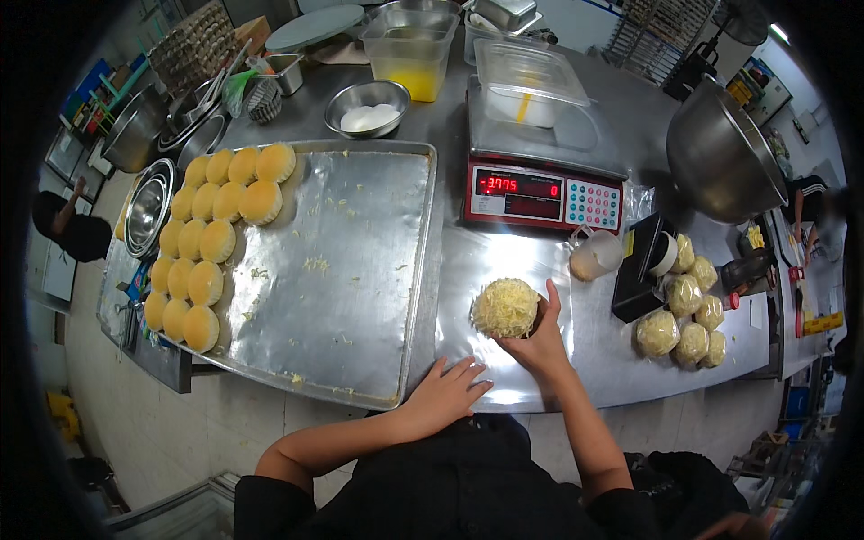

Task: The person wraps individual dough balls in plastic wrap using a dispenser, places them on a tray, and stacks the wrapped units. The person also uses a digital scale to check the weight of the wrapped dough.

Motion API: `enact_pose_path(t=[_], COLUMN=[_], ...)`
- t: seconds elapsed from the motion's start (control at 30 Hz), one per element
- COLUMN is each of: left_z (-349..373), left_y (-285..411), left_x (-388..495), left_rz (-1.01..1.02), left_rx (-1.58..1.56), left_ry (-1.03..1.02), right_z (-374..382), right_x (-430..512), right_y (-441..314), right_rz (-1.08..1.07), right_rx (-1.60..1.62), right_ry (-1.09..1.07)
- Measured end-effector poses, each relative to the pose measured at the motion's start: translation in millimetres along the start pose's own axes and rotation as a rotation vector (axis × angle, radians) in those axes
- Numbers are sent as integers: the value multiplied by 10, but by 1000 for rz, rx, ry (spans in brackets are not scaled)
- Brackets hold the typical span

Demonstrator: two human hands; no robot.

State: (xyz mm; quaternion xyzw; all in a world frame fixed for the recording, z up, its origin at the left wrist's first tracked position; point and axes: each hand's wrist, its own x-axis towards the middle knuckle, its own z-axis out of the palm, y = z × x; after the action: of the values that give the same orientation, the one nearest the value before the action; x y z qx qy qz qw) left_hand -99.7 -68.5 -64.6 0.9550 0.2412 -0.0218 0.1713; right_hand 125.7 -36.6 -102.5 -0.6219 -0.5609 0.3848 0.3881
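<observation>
My right hand (538, 341) grips the side of a round bun coated in grated cheese (506, 308), just above or on the steel tabletop (455, 270). Its thumb and fingers curve around the bun's right and lower sides. My left hand (442, 397) rests at the table's front edge, palm down and fingers apart, holding nothing. To the left is a large metal baking tray (351, 236) dotted with cheese shreds. Rows of golden paper-cupped buns (217, 241) fill its left side. Several cheese-covered buns in clear wrap (684, 295) are grouped on the right.
Behind the bun stands a red digital scale (547, 192) bearing a lidded plastic container (530, 74). A small plastic jug (597, 254), a black box (638, 270) and a big steel mixing bowl (719, 152) are rightward. A bowl of white powder (368, 108) sits behind the tray.
</observation>
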Motion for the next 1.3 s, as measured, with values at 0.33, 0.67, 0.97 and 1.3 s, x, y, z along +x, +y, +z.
enact_pose_path(t=[0.33,0.67,0.97,1.3], left_z=[54,-70,-62,80], left_y=[-100,-166,-259,-297], left_x=[-70,64,152,65], left_rz=[35,63,4,27], left_rx=[21,16,20,-57], left_ry=[81,344,341,144], right_z=[-457,-822,-566,-410], right_x=[102,619,803,736], right_y=[-97,-259,-82,9], right_rz=[-326,-424,-70,155], right_rx=[-330,-709,-245,209], right_ry=[-237,60,-281,-364])
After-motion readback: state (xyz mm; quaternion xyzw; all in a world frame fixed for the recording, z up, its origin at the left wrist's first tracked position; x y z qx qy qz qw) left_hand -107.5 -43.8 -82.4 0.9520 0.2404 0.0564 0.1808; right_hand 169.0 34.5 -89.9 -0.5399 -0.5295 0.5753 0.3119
